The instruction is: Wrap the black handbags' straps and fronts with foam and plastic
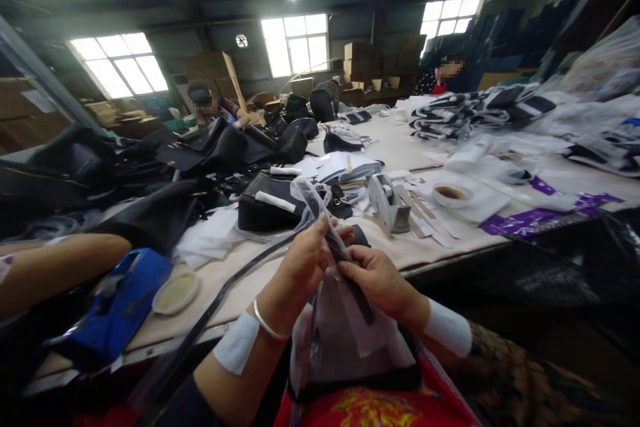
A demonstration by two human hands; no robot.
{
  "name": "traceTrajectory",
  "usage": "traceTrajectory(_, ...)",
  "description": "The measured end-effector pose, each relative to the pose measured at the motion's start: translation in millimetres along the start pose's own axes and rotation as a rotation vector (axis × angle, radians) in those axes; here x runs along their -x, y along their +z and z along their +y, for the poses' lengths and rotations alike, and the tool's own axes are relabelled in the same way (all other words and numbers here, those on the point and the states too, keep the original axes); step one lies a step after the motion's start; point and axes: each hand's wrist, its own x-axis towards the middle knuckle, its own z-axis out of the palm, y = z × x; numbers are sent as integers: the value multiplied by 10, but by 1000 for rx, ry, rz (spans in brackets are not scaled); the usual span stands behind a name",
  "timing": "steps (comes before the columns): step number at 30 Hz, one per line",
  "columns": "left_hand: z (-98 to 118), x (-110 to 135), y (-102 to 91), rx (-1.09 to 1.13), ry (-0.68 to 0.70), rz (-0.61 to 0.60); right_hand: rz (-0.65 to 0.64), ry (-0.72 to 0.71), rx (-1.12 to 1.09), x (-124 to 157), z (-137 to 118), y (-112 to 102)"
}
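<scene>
Both my hands meet over my lap at the table's near edge. My left hand is closed, pinching a black strap that sits inside a clear plastic bag. My right hand is closed on the same strap and bag just below it. The bag's top sticks up above my fingers, and the rest hangs down onto my lap. A long black strap trails off to the left across the table edge. Behind my hands lies a black handbag with a white roll on it.
A tape dispenser, paper strips and a tape roll lie right of centre. Black bags are heaped at left. A round lid and a blue object sit near a co-worker's arm. Other people work at the far end.
</scene>
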Motion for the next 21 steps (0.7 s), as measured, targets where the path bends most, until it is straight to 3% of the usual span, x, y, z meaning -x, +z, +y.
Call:
traceTrajectory(3, -147, 105, -38, -95, 42, 45, -76, -37, -47, 24, 2, -49)
traceTrajectory(8, 15, -3, -58, -84, 204, 212, -298, 59, -50, 121, 58, -64)
traceTrajectory(12, 49, -51, -51, -34, 238, 255, -275, 96, -16, 159, 112, -30)
traceTrajectory(16, -103, -21, -2, -49, 259, 257, -221, 6, 72, 150, 96, 4)
traceTrajectory(21, -260, 8, 63, -91, 331, 240, -206, -51, -39, 137, 44, 69)
